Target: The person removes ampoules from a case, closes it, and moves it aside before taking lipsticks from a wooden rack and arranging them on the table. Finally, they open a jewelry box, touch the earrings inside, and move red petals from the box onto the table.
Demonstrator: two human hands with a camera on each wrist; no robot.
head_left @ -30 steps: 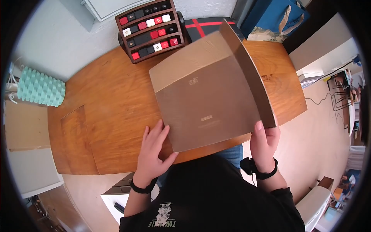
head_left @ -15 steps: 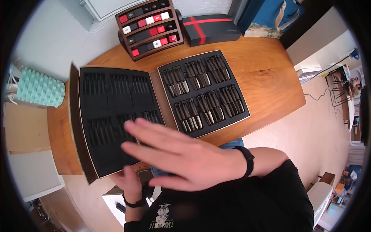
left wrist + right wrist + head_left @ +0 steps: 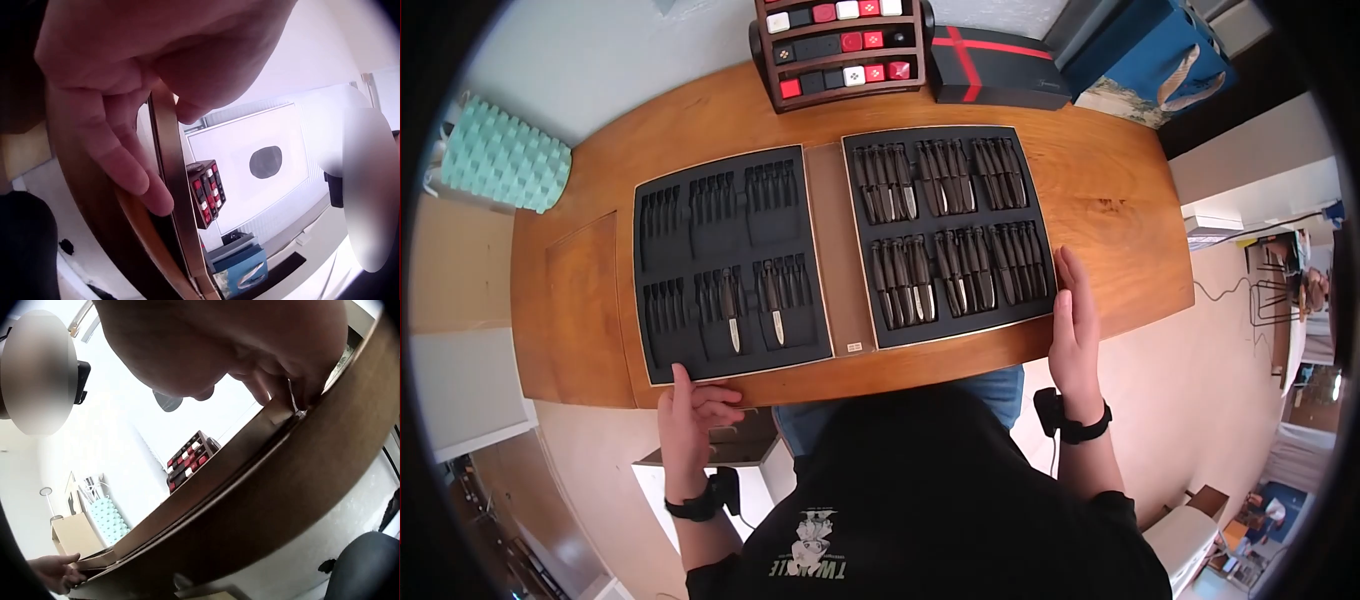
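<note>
A brown case lies open flat on the wooden table, its spine (image 3: 838,240) between two black foam trays. The right tray (image 3: 935,226) carries several groups of slim dark pieces with some silvery parts. In the left tray (image 3: 670,350) are slimmer dark shapes and two pieces with pale pointed ends (image 3: 734,330). My left hand (image 3: 688,425) touches the case's near left corner, fingers relaxed; the left wrist view shows this hand (image 3: 169,56) by the case edge (image 3: 178,181). My right hand (image 3: 1076,345) rests at the case's near right corner, fingers extended.
Behind the case stand a wooden rack (image 3: 840,50) of small red, black and white blocks, a black box with red ribbon (image 3: 1010,75) and a blue bag (image 3: 1140,65). A mint-green textured container (image 3: 508,155) is at the far left. The table's edge runs just before me.
The case has gone from covered to opened out, and its left half now lies flat. My right hand has moved from over the left tray to the right edge; the head view has shifted.
</note>
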